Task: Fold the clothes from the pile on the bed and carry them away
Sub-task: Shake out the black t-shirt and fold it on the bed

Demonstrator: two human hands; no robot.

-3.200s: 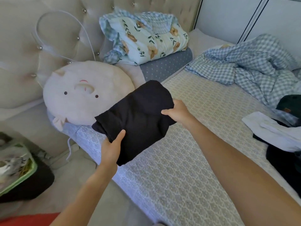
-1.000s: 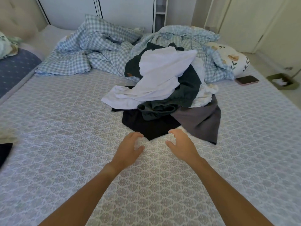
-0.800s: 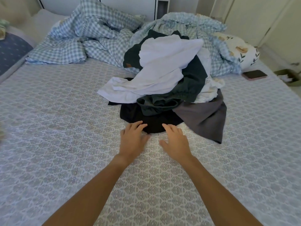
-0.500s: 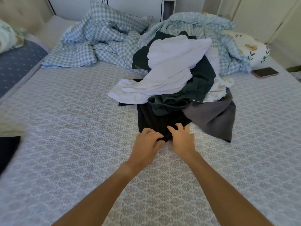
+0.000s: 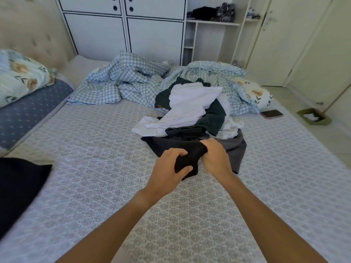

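Observation:
A pile of clothes point(image 5: 195, 112) lies mid-bed: white pieces on top, dark green ones beneath, a grey garment point(image 5: 235, 149) at the right. From under the pile's near edge sticks a black garment point(image 5: 165, 145). My left hand point(image 5: 169, 169) grips its bunched near edge, thumb over the cloth. My right hand point(image 5: 214, 156) grips the same edge just to the right. A folded black garment point(image 5: 19, 185) lies at the bed's left edge.
A crumpled blue checked duvet point(image 5: 123, 82) fills the far side of the patterned mattress point(image 5: 95, 149). A floral pillow point(image 5: 17, 76) lies far left, another point(image 5: 254, 93) far right beside a phone point(image 5: 271, 113). White cupboards point(image 5: 123, 29) stand behind; a small box point(image 5: 313, 116) sits on the floor.
I put the folded black garment down at the left and turned to the pile. Both hands reached the black garment's edge and now grip it, pulling it toward me.

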